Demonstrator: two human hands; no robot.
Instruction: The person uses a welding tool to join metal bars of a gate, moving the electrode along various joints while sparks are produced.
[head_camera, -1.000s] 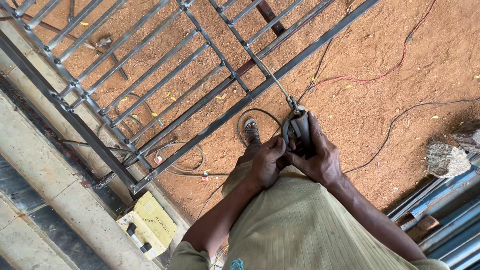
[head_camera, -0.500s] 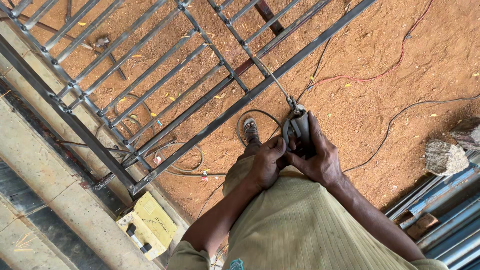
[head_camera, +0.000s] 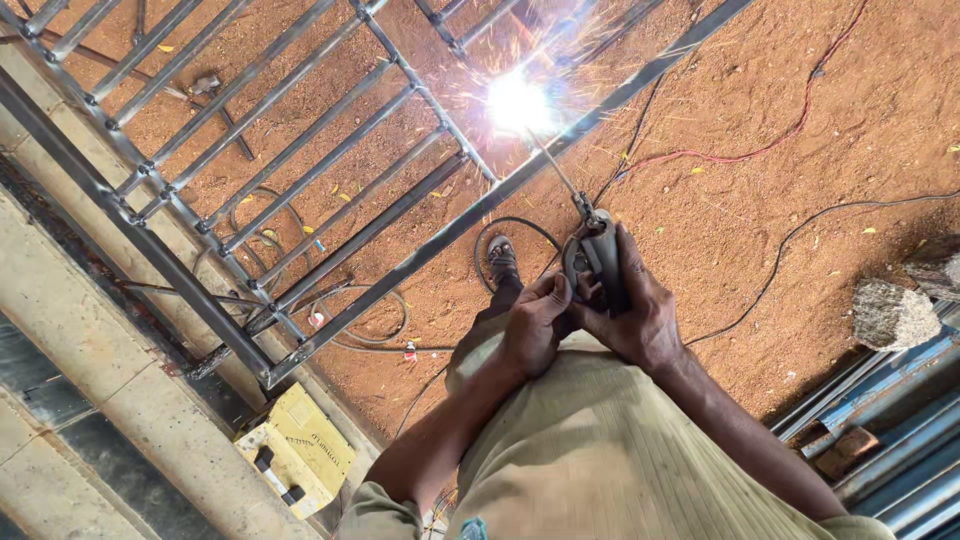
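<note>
Big steel gate frame (head_camera: 300, 190) lies flat on red dirt, a white arc (head_camera: 517, 102) blazing at its lower rail. Right hand (head_camera: 640, 310) grips the electrode holder (head_camera: 597, 258), rod on the rail; left hand (head_camera: 535, 325) closes around its base.

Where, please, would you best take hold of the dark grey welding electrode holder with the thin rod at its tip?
Grip the dark grey welding electrode holder by its thick handle, coming from the rear end nearest the body, as the right hand and left hand do now. The thin rod runs forward to the bright arc on the grey steel grille, so that end is probably too hot to touch.
</note>
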